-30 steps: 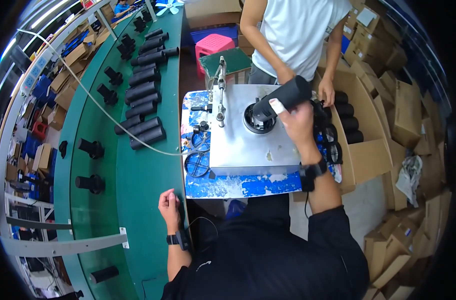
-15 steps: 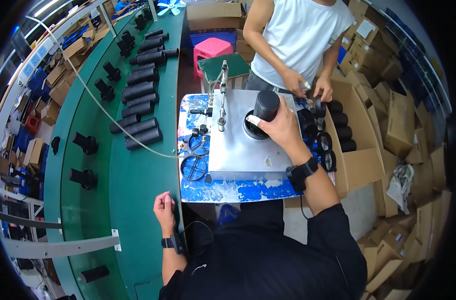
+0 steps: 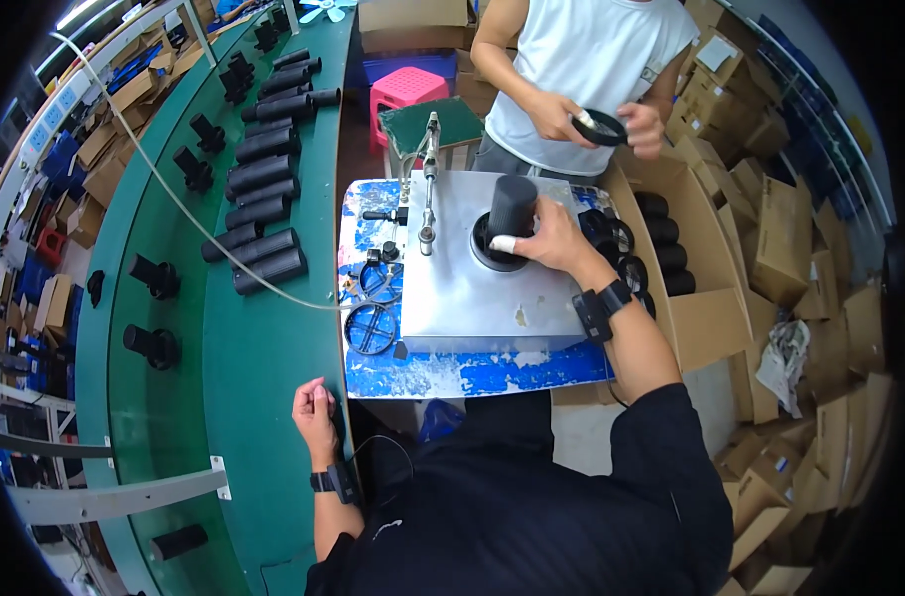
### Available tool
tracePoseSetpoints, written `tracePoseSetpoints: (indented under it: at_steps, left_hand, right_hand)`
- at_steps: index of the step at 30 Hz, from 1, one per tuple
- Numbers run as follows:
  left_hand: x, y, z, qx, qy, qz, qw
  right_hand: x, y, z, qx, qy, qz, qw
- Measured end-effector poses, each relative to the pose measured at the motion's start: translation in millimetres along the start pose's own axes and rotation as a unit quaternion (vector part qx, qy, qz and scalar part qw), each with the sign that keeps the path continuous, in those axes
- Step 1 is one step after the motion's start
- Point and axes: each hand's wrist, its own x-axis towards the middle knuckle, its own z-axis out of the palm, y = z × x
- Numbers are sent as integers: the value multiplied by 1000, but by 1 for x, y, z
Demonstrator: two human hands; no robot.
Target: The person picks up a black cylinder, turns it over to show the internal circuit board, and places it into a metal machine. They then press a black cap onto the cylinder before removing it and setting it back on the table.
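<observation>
My right hand [image 3: 554, 238] grips a ribbed black plastic cylinder [image 3: 513, 204], thumb on the near side, with some white wrapping on a digit. The cylinder stands, leaning slightly, over a round black-rimmed opening [image 3: 494, 260] in the top of a silver metal box [image 3: 462, 308]; how deep it sits is hidden. My left hand [image 3: 315, 412] rests at the edge of the green bench [image 3: 264, 348], fingers curled in, with nothing visible in them. Left of the opening, a metal lever mechanism [image 3: 429, 189] rises from the box.
Rows of black cylinders [image 3: 264, 179] lie on the bench. Black spoked rings [image 3: 371, 328] lie on the blue-and-white table [image 3: 452, 377]. Across it, a co-worker's hands hold a black ring [image 3: 602, 129]. An open carton [image 3: 711, 323] holds several black cylinders. A pale hose [image 3: 184, 204] crosses the bench.
The co-worker has raised a black ring from the carton side to chest height. My right hand stays on the cylinder at the opening. The whole view has shifted slightly.
</observation>
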Motion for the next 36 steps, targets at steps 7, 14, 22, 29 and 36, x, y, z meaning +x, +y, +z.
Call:
tracePoseSetpoints:
  at_steps: [7,14,22,29,36]
  left_hand:
    - [-3,-3,-2,-1,-5,21,1000]
    - [-6,1,0,15,-15,7,1000]
    - [0,3,8,18,5,27,999]
    - [-2,0,4,22,1,24,999]
    - [-5,-1,-1,29,-2,20,999]
  right_hand:
    - [-10,9,-1,22,-35,-7,999]
    - [8,-86,-14,-221,102,-20,970]
    - [54,-23,-42,-200,-108,-236,945]
    - [51,-27,-29,-193,-134,-307,922]
    - [20,-63,3,-309,58,-34,949]
